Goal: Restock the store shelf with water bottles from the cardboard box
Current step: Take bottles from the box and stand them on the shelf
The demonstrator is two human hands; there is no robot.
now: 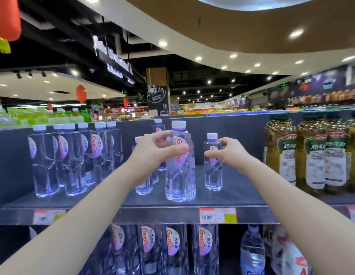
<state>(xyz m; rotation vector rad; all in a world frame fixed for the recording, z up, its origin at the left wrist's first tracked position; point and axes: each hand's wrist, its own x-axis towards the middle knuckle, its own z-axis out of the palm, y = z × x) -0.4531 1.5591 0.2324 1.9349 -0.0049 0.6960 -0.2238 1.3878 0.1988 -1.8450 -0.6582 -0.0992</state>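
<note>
Left hand [152,150], centre frame: arm outstretched, thumb and fingers curled round the tall water bottle [179,171]. The bottle is clear, with a white cap and red-lettered label, upright on the shelf [228,199]. Right hand [231,153], right of centre: thumb and fingers pinching the shorter bottle [213,175], same make, standing near the tall one.

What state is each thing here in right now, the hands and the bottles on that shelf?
left hand: grips the tall bottle
tall bottle: upright on the shelf, capped
right hand: holds the small bottle
small bottle: upright on the shelf, capped
left bottles: upright, capped, in rows
shelf: partly filled, bare at the right front
</note>
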